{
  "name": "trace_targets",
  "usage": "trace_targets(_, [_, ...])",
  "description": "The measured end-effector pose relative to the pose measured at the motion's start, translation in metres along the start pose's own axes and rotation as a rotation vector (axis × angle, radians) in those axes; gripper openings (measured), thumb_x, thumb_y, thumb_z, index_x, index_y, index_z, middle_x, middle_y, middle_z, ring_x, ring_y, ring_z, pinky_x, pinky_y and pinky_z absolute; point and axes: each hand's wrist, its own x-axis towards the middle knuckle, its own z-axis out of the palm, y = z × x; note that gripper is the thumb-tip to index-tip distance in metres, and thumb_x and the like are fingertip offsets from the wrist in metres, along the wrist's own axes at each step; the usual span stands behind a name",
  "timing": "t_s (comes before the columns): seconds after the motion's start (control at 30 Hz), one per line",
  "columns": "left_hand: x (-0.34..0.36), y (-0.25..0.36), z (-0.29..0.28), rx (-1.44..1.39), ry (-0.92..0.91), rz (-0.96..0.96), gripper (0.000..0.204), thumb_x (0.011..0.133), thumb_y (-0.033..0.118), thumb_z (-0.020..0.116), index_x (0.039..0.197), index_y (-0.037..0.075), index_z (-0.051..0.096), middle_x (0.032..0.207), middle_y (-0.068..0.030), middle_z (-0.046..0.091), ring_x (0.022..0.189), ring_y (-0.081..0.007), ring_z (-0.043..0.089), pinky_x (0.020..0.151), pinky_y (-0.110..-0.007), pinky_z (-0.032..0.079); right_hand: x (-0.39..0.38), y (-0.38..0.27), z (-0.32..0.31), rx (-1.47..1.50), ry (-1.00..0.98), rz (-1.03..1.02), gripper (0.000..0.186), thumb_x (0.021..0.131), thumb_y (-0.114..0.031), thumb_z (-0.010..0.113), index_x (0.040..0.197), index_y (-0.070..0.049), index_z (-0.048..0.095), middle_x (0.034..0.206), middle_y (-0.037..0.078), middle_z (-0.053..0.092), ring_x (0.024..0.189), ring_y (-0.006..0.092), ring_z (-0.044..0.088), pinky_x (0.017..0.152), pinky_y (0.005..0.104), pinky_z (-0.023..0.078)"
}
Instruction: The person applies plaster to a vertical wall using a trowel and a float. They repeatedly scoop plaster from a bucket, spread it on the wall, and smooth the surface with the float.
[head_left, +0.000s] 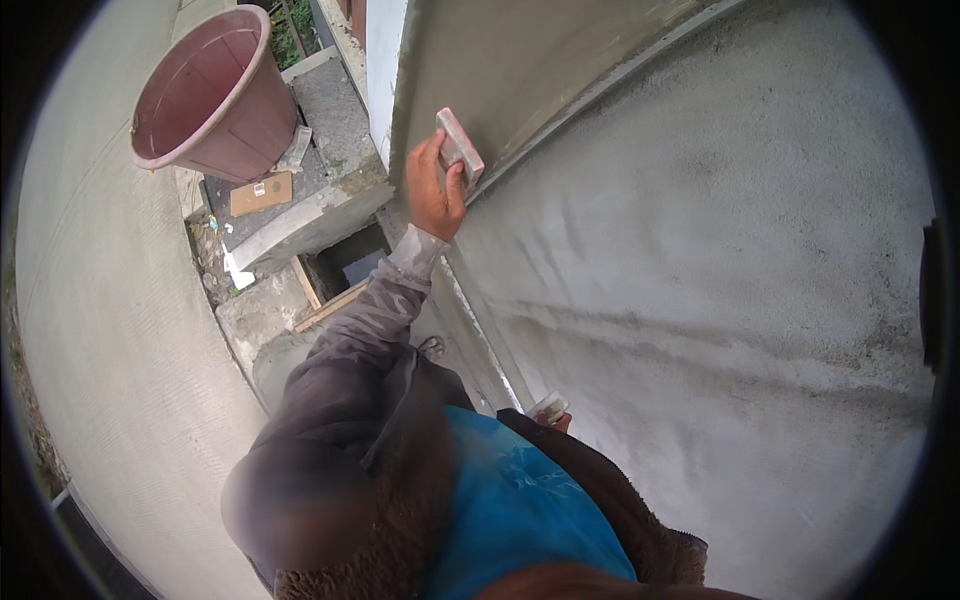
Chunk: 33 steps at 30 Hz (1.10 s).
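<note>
My left hand (433, 190) reaches up and away, its fingers wrapped round a small rectangular block with pink edges and a grey, plaster-smeared face, which looks like a sponge float (462, 147). The block is at the damp grey plastered wall (530, 70), close to the raised ledge that crosses it. Lower down, beside my jacket, my right hand (557, 421) shows only in part. Its fingers close on a pale grey, flat-looking piece (547, 406) whose kind I cannot make out. The jacket hides the rest of that arm.
A large pink plastic tub (215, 95) stands on a concrete slab at the far left. A flattened brown cardboard box (262, 194) lies in front of it. Below is an opening (350, 258) edged with wooden strips (330, 305). A wide plastered wall (720, 230) fills the right side.
</note>
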Motion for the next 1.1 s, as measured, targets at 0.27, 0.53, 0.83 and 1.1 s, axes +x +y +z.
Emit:
trace_targets(0.27, [-0.033, 0.011, 0.038, -0.132, 0.116, 0.076, 0.039, 0.099, 0.009, 0.059, 0.138, 0.002, 0.058, 0.129, -0.0153, 0.055, 0.115, -0.0333, 0.049, 0.103, -0.041, 0.041, 0.062, -0.049, 0.046, 0.112, 0.001, -0.231, 0.048, 0.086, -0.029, 0.078, 0.118, -0.007, 0.050, 0.103, 0.017, 0.068, 0.094, 0.0342, 0.069, 0.085, 0.0478, 0.054])
trace_targets(0.53, [-0.039, -0.075, 0.029, -0.169, 0.009, -0.341, 0.041, 0.104, 0.022, 0.060, 0.139, 0.000, 0.058, 0.130, -0.0152, 0.055, 0.124, -0.0293, 0.053, 0.107, -0.037, 0.042, 0.029, -0.059, 0.023, -0.072, 0.088, -0.318, 0.056, 0.081, -0.035, 0.081, 0.115, -0.004, 0.049, 0.096, 0.013, 0.067, 0.086, 0.0241, 0.068, 0.078, 0.0413, 0.055])
trace_targets(0.83, [0.099, -0.061, 0.014, -0.095, 0.071, -0.087, 0.040, 0.102, 0.017, 0.063, 0.139, 0.001, 0.059, 0.129, -0.0141, 0.055, 0.119, -0.0310, 0.055, 0.104, -0.037, 0.044, 0.043, -0.095, 0.025, -0.070, 0.001, -0.327, 0.061, 0.081, -0.038, 0.082, 0.117, -0.003, 0.047, 0.097, 0.015, 0.066, 0.088, 0.0240, 0.068, 0.078, 0.0407, 0.056])
trace_targets(1.1, [0.138, -0.010, 0.010, -0.174, 0.068, -0.063, 0.038, 0.104, 0.017, 0.060, 0.137, -0.003, 0.059, 0.130, -0.0150, 0.057, 0.120, -0.0276, 0.056, 0.103, -0.035, 0.046, 0.010, -0.139, 0.025, -0.054, -0.031, -0.283, 0.052, 0.081, -0.032, 0.082, 0.113, -0.006, 0.051, 0.096, 0.015, 0.068, 0.084, 0.0254, 0.069, 0.075, 0.0412, 0.056])
